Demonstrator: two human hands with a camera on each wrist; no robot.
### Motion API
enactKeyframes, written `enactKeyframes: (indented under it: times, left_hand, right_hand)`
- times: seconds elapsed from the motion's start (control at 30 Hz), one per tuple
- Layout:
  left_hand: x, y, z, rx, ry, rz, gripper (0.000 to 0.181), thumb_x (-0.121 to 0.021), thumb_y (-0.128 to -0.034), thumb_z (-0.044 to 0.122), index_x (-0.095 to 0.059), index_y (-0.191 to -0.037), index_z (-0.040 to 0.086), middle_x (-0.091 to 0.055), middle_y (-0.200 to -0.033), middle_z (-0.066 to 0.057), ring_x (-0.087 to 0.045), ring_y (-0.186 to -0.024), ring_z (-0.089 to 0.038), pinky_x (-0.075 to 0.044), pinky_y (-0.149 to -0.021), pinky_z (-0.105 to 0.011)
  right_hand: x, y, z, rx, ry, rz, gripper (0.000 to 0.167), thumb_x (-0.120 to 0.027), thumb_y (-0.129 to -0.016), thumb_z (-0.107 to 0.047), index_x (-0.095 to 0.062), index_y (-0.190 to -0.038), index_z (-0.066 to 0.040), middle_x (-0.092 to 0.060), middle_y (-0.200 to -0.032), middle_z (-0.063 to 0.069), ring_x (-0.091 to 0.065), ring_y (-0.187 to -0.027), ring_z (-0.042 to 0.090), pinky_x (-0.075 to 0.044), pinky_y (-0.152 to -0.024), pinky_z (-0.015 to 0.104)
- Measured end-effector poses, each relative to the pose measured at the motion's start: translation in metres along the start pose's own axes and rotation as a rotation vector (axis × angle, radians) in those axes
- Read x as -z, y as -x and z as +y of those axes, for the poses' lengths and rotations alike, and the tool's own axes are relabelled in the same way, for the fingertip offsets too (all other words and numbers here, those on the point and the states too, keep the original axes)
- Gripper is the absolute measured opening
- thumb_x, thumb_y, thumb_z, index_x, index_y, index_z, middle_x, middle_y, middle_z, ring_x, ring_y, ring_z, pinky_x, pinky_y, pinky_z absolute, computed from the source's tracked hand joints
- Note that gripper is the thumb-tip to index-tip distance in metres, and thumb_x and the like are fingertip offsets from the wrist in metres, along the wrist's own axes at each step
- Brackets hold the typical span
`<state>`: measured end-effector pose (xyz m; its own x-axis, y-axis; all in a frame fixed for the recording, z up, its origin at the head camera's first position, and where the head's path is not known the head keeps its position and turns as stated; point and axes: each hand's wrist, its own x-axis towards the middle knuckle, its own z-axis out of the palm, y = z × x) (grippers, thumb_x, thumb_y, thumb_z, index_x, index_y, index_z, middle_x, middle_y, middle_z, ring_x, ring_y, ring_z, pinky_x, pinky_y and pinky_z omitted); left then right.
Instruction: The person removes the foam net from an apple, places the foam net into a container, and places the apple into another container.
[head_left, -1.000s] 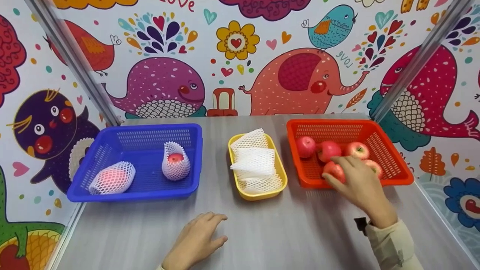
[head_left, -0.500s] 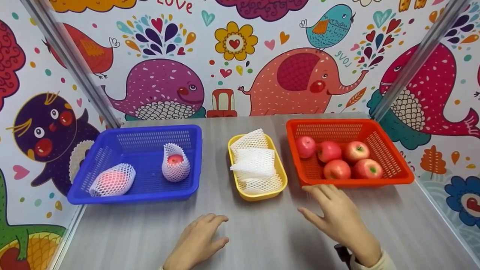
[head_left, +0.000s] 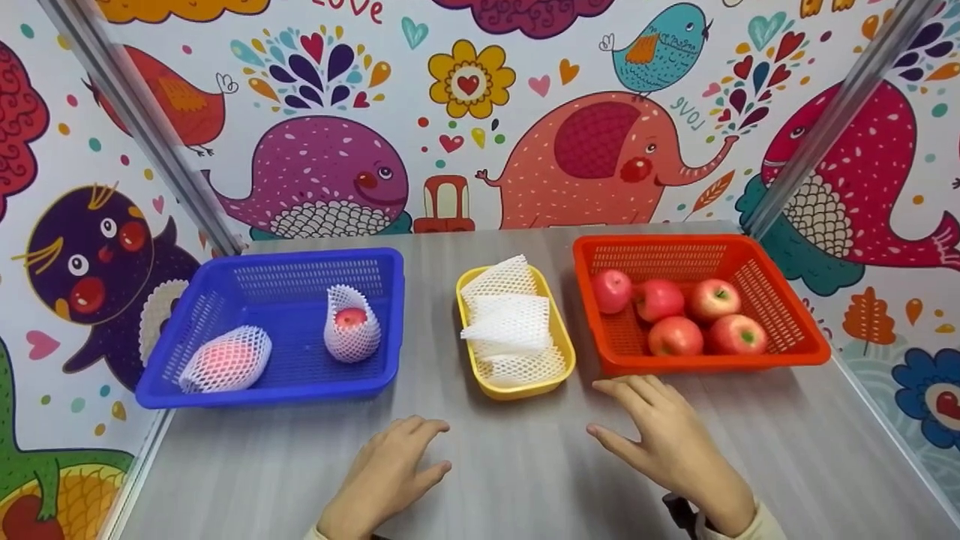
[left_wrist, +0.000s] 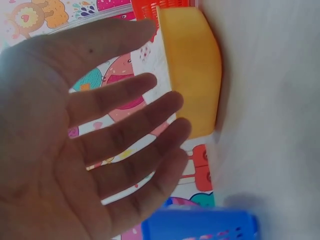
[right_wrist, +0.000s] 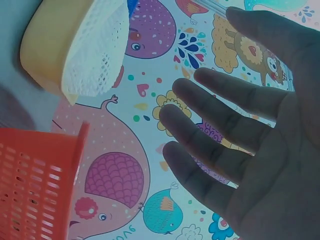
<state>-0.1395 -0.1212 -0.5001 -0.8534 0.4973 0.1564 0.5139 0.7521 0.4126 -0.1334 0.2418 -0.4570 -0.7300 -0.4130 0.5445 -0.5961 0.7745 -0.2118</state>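
My left hand hovers over the grey table, front left of the yellow tray, its fingers spread and holding nothing. White foam net sleeves lie in that tray. On the other side my right hand is just in front of the red basket, fingers extended and apart, also without anything in it. Several red apples sit loose in the red basket. In the blue basket, one apple in a foam net lies on its side, and another netted apple stands upright.
A grey tabletop runs under all three containers. Behind and beside it rise walls printed with cartoon animals, joined by metal corner posts. The yellow tray stands between the two larger baskets.
My right hand has drawn back from above the apples in the red basket to the table in front of it, taking none. The left hand has barely shifted.
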Motion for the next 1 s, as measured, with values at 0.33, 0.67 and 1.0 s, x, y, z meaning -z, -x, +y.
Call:
enactKeyframes:
  times: [0.33, 0.67, 1.0]
  left_hand:
    - [0.051, -0.009, -0.021, -0.059, -0.182, 0.221, 0.039, -0.083, -0.0799, 0.025, -0.069, -0.114, 0.010, -0.068, -0.103, -0.006, -0.065, -0.091, -0.027, -0.055, -0.076, -0.045]
    - [0.146, -0.021, -0.087, 0.260, -0.224, 0.079, 0.055, -0.071, -0.0927, 0.030, -0.054, -0.136, 0.000, -0.056, -0.130, -0.030, -0.052, -0.117, -0.050, -0.043, -0.093, -0.068]
    - [0.167, -0.008, -0.186, 0.581, -0.147, -0.118, 0.090, -0.072, -0.0889, 0.041, -0.028, -0.147, -0.012, -0.025, -0.142, -0.048, -0.027, -0.126, -0.067, -0.026, -0.095, -0.080]
  right_hand:
    - [-0.004, 0.005, 0.005, -0.003, -0.012, 0.000, 0.048, -0.087, -0.077, -0.032, -0.069, -0.118, -0.015, -0.066, -0.109, -0.004, -0.062, -0.099, 0.017, -0.052, -0.084, 0.043]
    - [-0.009, 0.012, 0.007, -0.014, -0.009, -0.008, 0.048, -0.088, -0.075, -0.033, -0.070, -0.116, -0.014, -0.067, -0.104, -0.002, -0.063, -0.096, 0.016, -0.053, -0.082, 0.044]
    - [-0.017, 0.021, 0.005, -0.049, -0.053, -0.087, 0.044, -0.086, -0.077, -0.035, -0.070, -0.113, -0.016, -0.067, -0.104, -0.006, -0.062, -0.094, 0.013, -0.054, -0.077, 0.038]
